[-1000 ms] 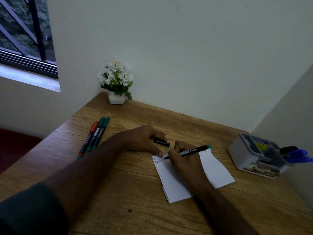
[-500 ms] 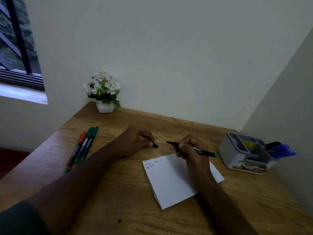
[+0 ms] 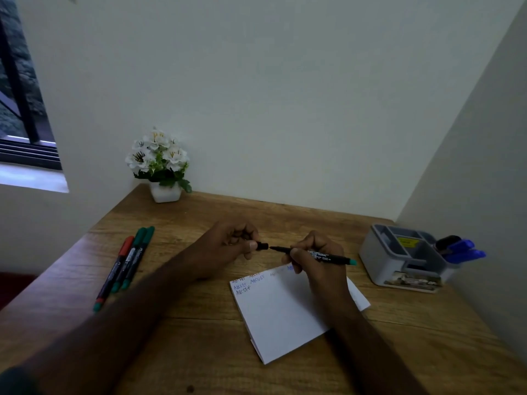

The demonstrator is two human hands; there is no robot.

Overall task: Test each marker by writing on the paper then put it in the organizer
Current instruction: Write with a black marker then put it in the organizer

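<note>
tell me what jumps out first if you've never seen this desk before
At desk centre, the left hand pinches a black cap just short of the tip of a marker gripped by the right hand, above the paper. Three markers lie at left; a grey organizer holding blue markers sits at right.

four markers, one paper

Dim, bluish scene; daylight enters from the window at far left. Wide-angle bending at edges, nearest forearm soft.
</note>
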